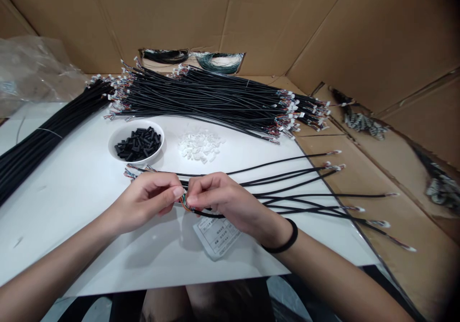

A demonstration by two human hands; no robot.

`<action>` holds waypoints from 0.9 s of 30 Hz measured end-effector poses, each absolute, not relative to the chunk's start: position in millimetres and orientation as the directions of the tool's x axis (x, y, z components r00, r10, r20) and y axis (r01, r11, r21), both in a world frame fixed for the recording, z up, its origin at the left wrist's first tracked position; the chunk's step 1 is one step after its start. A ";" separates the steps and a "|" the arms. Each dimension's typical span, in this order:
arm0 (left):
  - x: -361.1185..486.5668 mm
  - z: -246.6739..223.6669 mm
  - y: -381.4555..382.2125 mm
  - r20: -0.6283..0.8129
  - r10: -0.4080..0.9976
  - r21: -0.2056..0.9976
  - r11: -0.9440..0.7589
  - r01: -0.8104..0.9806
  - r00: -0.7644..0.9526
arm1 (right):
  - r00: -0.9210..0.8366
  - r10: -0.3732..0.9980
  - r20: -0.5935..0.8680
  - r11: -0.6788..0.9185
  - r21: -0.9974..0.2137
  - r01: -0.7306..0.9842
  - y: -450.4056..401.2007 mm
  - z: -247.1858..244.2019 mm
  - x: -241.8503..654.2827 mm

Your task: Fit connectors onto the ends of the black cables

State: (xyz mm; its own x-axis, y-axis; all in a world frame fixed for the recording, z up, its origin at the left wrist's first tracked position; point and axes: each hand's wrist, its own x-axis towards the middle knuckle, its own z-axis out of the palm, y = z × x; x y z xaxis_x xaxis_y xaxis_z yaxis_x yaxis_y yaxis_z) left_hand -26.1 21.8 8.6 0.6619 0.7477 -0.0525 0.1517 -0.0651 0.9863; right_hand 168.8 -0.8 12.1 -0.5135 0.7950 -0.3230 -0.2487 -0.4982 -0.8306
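My left hand [153, 200] is closed in a pinch at the end of a black cable, where a bit of white connector [183, 193] shows at the fingertips. My right hand [230, 200] pinches the thin coloured wires [186, 204] that fan out of the cable's black sheath [206, 213]. Orange, green and other strands show between the two hands. Under the right hand lies a clear bag with a printed label [217, 238]. Several loose black cables [287, 173] spread out behind and to the right of my hands.
A white bowl [160, 153] of black tube pieces [138, 144] stands beside a pile of small white connectors [201, 145]. Behind them lies a big stack of black cables [201, 92]. Another bundle [46, 130] is at left, near a plastic bag [36, 68]. Cardboard walls [179, 15] enclose the table.
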 end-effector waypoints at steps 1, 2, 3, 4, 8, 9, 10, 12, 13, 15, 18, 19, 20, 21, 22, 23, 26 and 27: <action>-26.0 8.5 22.1 -0.050 0.749 0.985 -0.072 0.156 0.661 | -0.513 0.795 -0.323 -0.498 -0.831 -0.248 -0.9 12.1 168.6; -25.8 8.5 22.3 -0.046 0.749 0.984 -0.080 0.160 0.661 | -0.513 0.795 -0.323 -0.497 -0.832 -0.246 -0.9 12.1 168.5; -25.7 8.7 22.5 -0.041 0.750 0.982 -0.091 0.164 0.661 | -0.512 0.796 -0.324 -0.495 -0.834 -0.243 -0.9 12.2 168.4; -25.5 9.0 22.6 -0.035 0.750 0.980 -0.103 0.168 0.660 | -0.510 0.797 -0.324 -0.494 -0.836 -0.241 -1.0 12.2 168.4; -25.5 10.4 22.4 0.007 0.755 0.965 -0.176 0.192 0.656 | -0.505 0.799 -0.327 -0.493 -0.837 -0.239 -1.2 11.7 168.3; -25.4 10.7 22.3 0.024 0.754 0.959 -0.203 0.198 0.656 | -0.503 0.800 -0.327 -0.493 -0.836 -0.240 -1.2 11.4 168.2; -25.2 10.9 22.3 0.041 0.752 0.951 -0.230 0.205 0.657 | -0.502 0.800 -0.328 -0.494 -0.836 -0.241 -1.3 11.2 168.1; -24.5 11.3 22.3 0.071 0.749 0.936 -0.278 0.216 0.658 | -0.500 0.801 -0.329 -0.494 -0.835 -0.242 -1.5 10.8 168.0; -24.0 11.4 22.4 0.081 0.749 0.930 -0.295 0.221 0.658 | -0.500 0.801 -0.329 -0.494 -0.835 -0.243 -1.5 10.6 167.9; -23.3 11.9 22.6 0.094 0.747 0.919 -0.319 0.231 0.659 | -0.501 0.801 -0.327 -0.492 -0.836 -0.241 -1.5 10.3 168.0; -22.9 13.1 22.7 0.106 0.740 0.909 -0.343 0.238 0.664 | -0.497 0.806 -0.323 -0.487 -0.838 -0.245 -1.3 9.6 168.4; -22.9 13.6 22.6 0.111 0.738 0.904 -0.353 0.240 0.665 | -0.496 0.806 -0.323 -0.486 -0.839 -0.244 -1.3 9.4 168.5; -22.9 14.1 22.5 0.115 0.737 0.900 -0.361 0.243 0.666 | -0.496 0.806 -0.322 -0.486 -0.840 -0.243 -1.2 9.1 168.6; -22.9 14.6 22.3 0.116 0.735 0.897 -0.367 0.248 0.668 | -0.497 0.806 -0.321 -0.485 -0.840 -0.242 -1.2 8.8 168.6; -22.8 14.9 22.1 0.111 0.733 0.894 -0.369 0.256 0.671 | -0.498 0.806 -0.319 -0.483 -0.841 -0.243 -1.2 8.6 168.5; -22.8 15.0 21.8 0.105 0.732 0.892 -0.368 0.261 0.673 | -0.498 0.807 -0.317 -0.481 -0.842 -0.244 -1.3 8.4 168.3; -22.3 14.1 21.3 0.091 0.731 0.892 -0.363 0.271 0.676 | -0.493 0.814 -0.307 -0.471 -0.845 -0.251 -1.6 7.7 167.9; -22.2 13.6 21.2 0.092 0.730 0.890 -0.365 0.274 0.677 | -0.493 0.815 -0.304 -0.468 -0.847 -0.251 -1.7 7.4 167.8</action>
State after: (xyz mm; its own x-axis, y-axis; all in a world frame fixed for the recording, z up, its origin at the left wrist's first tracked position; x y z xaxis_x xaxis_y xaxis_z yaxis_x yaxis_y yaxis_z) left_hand -22.2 21.2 13.6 0.6770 0.7302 0.0916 0.2737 -0.3654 0.8897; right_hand 167.8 -1.7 7.4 -0.4932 0.8150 -0.3041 -0.2512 -0.4682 -0.8472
